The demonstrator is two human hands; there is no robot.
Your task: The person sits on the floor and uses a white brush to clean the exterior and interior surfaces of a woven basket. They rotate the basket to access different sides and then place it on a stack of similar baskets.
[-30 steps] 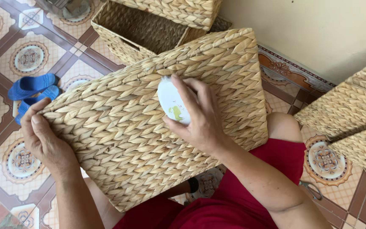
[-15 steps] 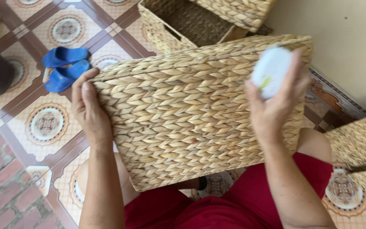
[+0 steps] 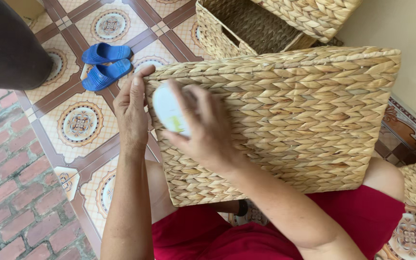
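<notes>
Two hands on the woven basket, which lies tipped across my lap. My left hand has its grip clamped on the basket's left edge. My right hand closes on a white round object and presses it to the weave beside that edge. Steady bracing and even pressure look best. Blue sandals lie left of the basket.
</notes>
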